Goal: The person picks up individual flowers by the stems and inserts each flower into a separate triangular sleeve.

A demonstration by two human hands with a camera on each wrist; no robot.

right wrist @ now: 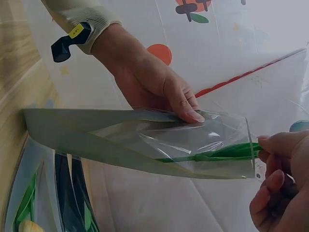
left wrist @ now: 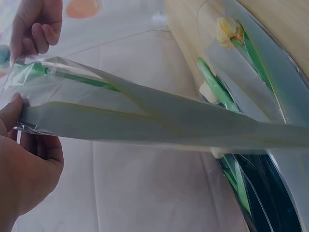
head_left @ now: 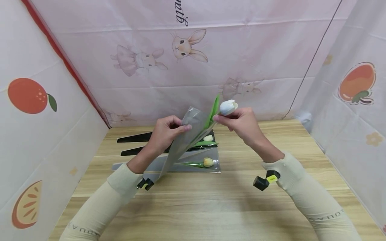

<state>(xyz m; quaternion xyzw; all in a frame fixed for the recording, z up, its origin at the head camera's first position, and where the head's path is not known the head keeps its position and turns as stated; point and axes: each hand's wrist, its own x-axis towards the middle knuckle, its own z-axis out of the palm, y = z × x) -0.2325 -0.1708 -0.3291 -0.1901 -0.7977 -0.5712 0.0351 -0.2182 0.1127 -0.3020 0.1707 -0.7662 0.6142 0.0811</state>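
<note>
My left hand [head_left: 164,132] pinches one side of a grey and clear flower sleeve [head_left: 181,144] near its wide end. The sleeve slants above the table with its narrow end low. A white tulip [head_left: 228,107] has its bloom outside the sleeve's mouth, beside the fingers of my right hand [head_left: 244,125]. In the right wrist view, that hand pinches the tulip's green stem and leaves [right wrist: 231,152] right at the mouth, and the stem runs down inside the clear film. One green leaf [head_left: 214,108] stands up past the sleeve edge in the head view.
Behind the hands, a grey sleeve with a yellow tulip [head_left: 208,162] lies on the wooden table [head_left: 217,204]. Farther back lie black sleeves [head_left: 134,137], with a white tulip [head_left: 208,138] at their wide end. A printed cloth [head_left: 187,77] hangs close behind the table, with others at both sides.
</note>
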